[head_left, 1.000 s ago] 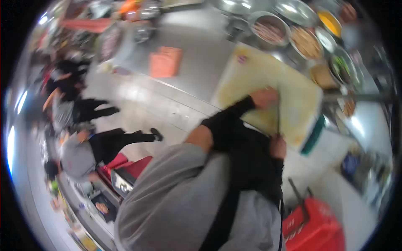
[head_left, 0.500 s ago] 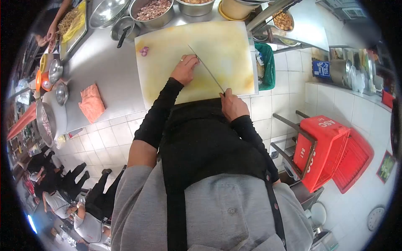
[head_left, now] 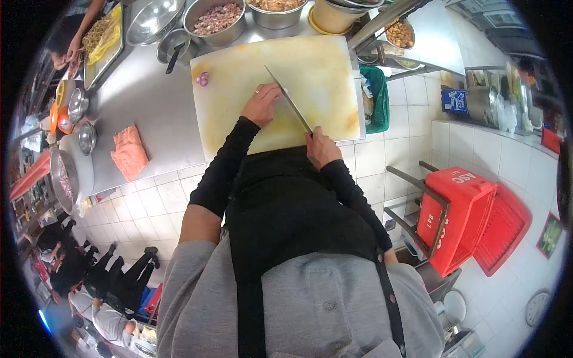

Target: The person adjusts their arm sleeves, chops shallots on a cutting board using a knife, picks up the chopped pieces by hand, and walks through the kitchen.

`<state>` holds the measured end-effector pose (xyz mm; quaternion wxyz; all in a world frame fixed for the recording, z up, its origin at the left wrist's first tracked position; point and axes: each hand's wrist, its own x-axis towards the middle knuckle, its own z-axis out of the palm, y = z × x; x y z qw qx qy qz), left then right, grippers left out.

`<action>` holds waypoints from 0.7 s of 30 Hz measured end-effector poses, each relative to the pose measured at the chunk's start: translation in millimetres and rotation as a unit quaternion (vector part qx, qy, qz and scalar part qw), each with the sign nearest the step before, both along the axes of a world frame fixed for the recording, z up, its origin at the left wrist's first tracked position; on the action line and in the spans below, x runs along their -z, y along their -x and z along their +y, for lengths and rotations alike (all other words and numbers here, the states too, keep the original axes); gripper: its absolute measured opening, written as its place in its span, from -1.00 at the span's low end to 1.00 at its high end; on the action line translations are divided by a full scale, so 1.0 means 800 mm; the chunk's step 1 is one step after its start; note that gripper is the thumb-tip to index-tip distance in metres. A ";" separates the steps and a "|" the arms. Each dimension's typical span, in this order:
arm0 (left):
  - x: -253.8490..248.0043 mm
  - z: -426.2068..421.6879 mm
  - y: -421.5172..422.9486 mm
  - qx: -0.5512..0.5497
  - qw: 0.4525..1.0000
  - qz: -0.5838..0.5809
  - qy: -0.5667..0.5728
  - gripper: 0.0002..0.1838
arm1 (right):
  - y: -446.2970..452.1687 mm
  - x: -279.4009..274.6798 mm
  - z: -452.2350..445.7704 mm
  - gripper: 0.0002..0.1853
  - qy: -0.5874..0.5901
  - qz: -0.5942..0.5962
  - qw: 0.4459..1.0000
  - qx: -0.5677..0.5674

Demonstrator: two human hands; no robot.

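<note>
A long knife [head_left: 290, 102] lies diagonally over a pale, yellow-stained cutting board [head_left: 322, 68], its tip pointing away to the upper left. My right hand [head_left: 323, 147] is closed around its handle at the board's near edge. Beside the blade, my left hand [head_left: 261, 106] rests on the board with fingers curled and closed, close to the steel. A tiny pale bit shows at those fingertips, too small to name. A few small purple shallots [head_left: 203, 79] sit near the board's upper left corner.
Metal bowls of chopped meat [head_left: 216, 21] stand behind the board, with a small pot [head_left: 177, 46] beside them. A folded orange cloth [head_left: 129, 153] lies left. A green-lined bin [head_left: 377, 98] and red crate [head_left: 456, 215] are right. Other people [head_left: 119, 274] stand lower left.
My right hand and the knife handle have shifted slightly left, and more of the blade's side shows. My left hand stays about where it was. People at lower left have moved.
</note>
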<state>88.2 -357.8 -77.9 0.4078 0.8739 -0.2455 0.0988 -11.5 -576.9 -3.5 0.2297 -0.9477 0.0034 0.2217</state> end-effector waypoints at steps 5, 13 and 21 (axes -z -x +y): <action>0.006 0.002 0.001 -0.007 1.000 -0.002 -0.011 -0.74 | -0.001 -0.036 -0.003 -0.62 0.013 0.037 0.999 -0.017; 0.004 0.002 -0.001 0.006 1.000 -0.018 -0.004 -0.76 | -0.005 0.018 -0.006 -0.63 -0.015 -0.020 1.000 -0.010; -0.001 -0.011 -0.005 -0.004 1.000 -0.011 0.005 -0.81 | 0.015 0.019 -0.018 -0.61 -0.012 -0.019 0.999 0.040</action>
